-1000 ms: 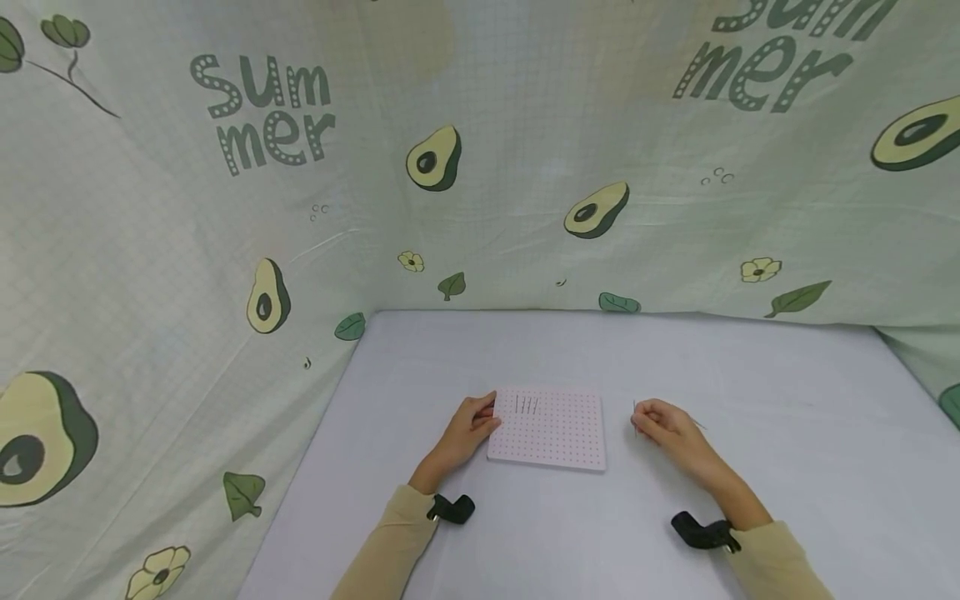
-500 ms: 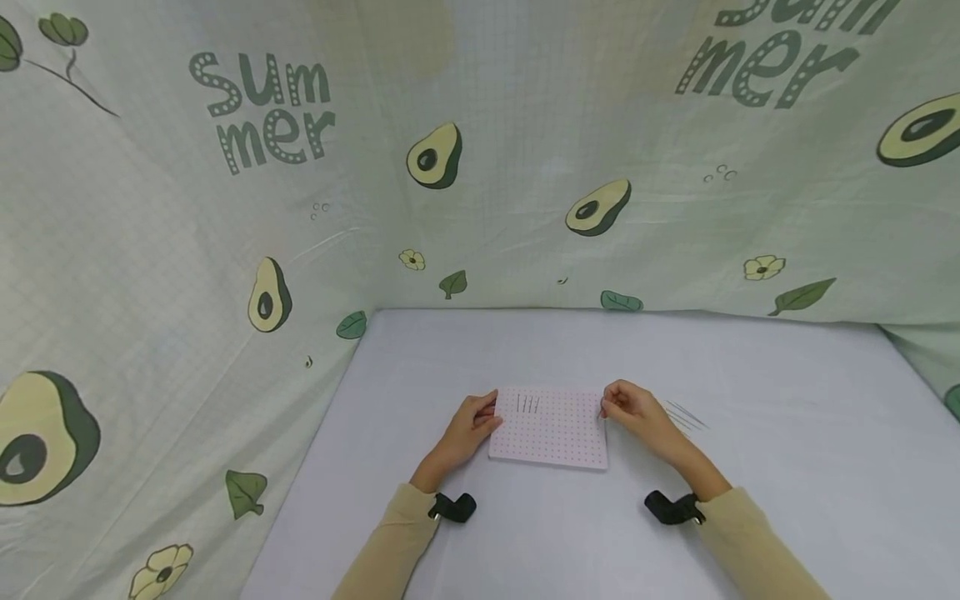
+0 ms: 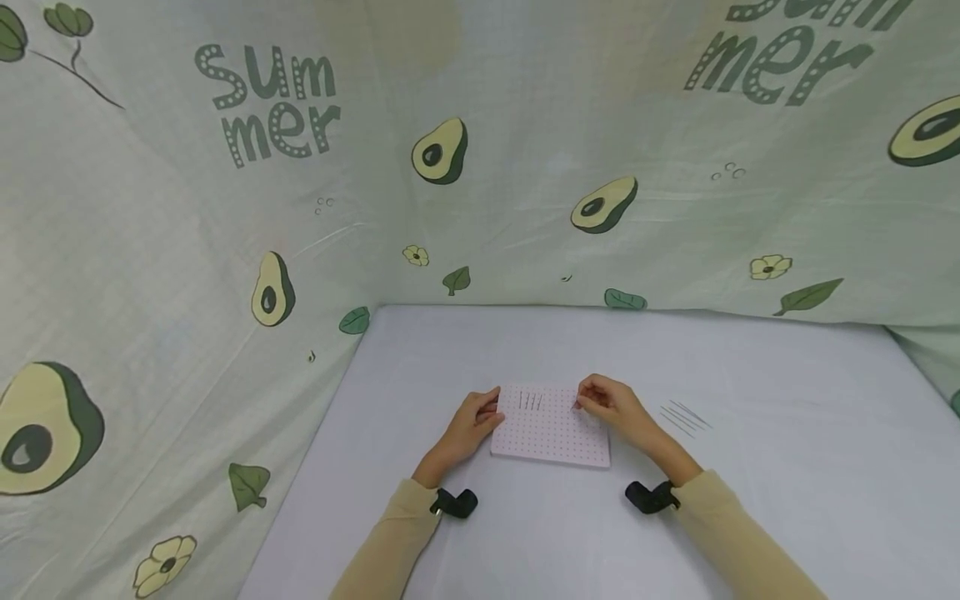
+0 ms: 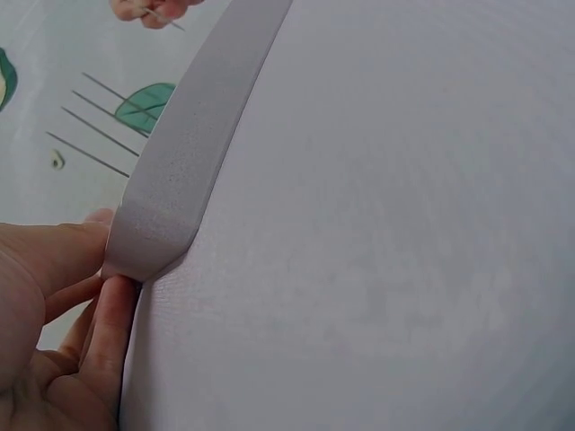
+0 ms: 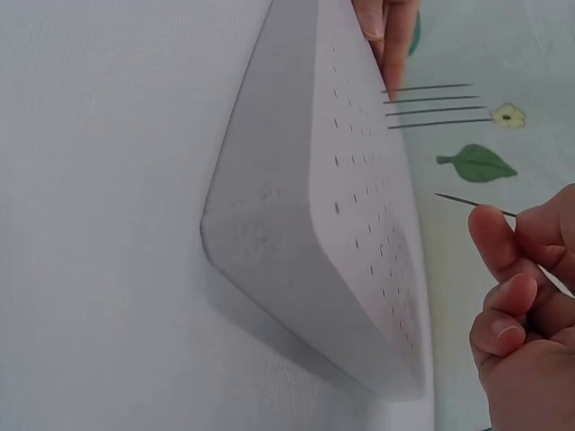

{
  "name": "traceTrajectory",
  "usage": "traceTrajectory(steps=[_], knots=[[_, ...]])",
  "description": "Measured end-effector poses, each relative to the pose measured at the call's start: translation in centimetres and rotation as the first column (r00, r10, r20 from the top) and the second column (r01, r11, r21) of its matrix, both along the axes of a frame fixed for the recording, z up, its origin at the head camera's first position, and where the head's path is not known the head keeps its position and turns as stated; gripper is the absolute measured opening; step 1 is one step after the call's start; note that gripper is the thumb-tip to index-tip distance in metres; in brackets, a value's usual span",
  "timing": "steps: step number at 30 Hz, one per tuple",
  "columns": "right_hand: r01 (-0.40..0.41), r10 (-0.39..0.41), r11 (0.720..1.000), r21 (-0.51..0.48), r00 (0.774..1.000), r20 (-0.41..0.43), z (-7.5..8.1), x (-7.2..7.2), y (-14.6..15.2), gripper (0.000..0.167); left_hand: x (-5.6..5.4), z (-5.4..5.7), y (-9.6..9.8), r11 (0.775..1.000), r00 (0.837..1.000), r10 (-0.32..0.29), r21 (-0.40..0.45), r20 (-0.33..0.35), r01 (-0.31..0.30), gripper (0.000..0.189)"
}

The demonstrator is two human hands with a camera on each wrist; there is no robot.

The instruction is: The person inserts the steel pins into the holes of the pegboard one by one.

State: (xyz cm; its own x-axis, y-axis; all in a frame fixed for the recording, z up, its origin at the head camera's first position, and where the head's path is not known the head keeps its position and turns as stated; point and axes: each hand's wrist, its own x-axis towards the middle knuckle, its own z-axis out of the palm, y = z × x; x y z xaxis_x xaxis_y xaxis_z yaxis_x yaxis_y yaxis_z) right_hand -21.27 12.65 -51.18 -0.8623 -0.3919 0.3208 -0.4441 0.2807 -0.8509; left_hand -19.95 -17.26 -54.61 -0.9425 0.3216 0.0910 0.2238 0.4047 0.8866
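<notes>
A white pegboard dotted with rows of small holes lies on the table. My left hand grips its left edge, thumb and fingers about the corner in the left wrist view. Several thin dark metal pins stand upright in a row of holes near the board's far left. Between thumb and forefinger, my right hand pinches another thin metal pin, held over the right part of the board. In the right wrist view its tip shows apart from the holes.
Several loose pins lie side by side on the white table, right of the board. A hanging cloth printed with avocados closes off the back and left side.
My right hand has moved left with its pin, from the table beside the board to over the board's right part. The loose pins have come into full view. The left hand keeps its grip.
</notes>
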Motion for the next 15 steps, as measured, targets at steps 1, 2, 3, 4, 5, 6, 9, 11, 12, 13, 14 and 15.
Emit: traceTrajectory(steps=[1,2,3,4,5,6,9,11,12,13,14,15], knots=[[0.003,-0.003,1.000,0.011,1.000,-0.006,0.0,-0.1,-0.2,0.005,0.0,0.0,0.0,1.000,1.000,0.001,-0.001,0.004,-0.001,0.054],[0.007,-0.007,1.000,0.020,1.000,-0.010,0.0,-0.1,-0.4,0.006,0.0,0.1,0.0,1.000,1.000,0.002,-0.006,0.008,-0.002,0.055],[0.011,-0.011,0.999,0.031,1.000,-0.018,-0.1,-0.2,-0.7,0.005,-0.1,0.1,0.0,1.000,1.000,0.001,-0.007,0.007,0.000,0.055],[0.016,-0.015,0.999,0.041,1.000,-0.019,-0.1,-0.3,-0.9,0.005,-0.1,0.1,0.0,1.000,1.000,-0.001,-0.004,0.005,0.001,0.055],[0.019,-0.018,0.999,0.049,1.000,-0.020,-0.2,-0.3,-1.1,0.006,-0.1,0.1,0.0,1.000,1.000,-0.001,-0.002,0.006,0.001,0.055],[0.020,-0.019,0.998,0.054,1.000,-0.019,-0.2,-0.4,-1.3,0.006,-0.1,0.1,0.0,1.000,1.000,0.001,0.000,0.008,-0.001,0.055],[0.014,-0.013,0.998,0.067,1.000,-0.011,-0.4,-0.6,-1.8,0.006,0.1,0.5,0.2,1.000,1.000,0.003,0.013,0.000,-0.003,0.053],[0.010,-0.010,0.997,0.073,1.000,0.003,-0.5,-0.7,-2.0,0.004,0.7,1.8,0.5,1.000,1.000,0.001,0.010,0.001,-0.001,0.052],[0.008,-0.008,0.997,0.074,1.000,0.004,-0.5,-0.8,-2.1,0.004,0.9,2.4,0.6,1.000,1.000,-0.001,0.009,-0.001,0.001,0.052],[0.006,-0.006,0.997,0.075,1.000,0.000,-0.5,-0.8,-2.2,0.004,1.2,2.9,0.7,1.000,1.000,-0.004,0.009,-0.004,0.004,0.051],[0.005,-0.004,0.997,0.078,1.000,-0.004,-0.5,-0.8,-2.3,0.004,1.4,3.5,0.8,1.000,1.000,-0.006,0.007,-0.003,0.006,0.050],[0.006,-0.006,0.997,0.083,1.000,-0.007,-0.5,-0.8,-2.4,0.004,1.7,4.1,0.9,1.000,1.000,-0.008,0.003,-0.003,0.008,0.050]])
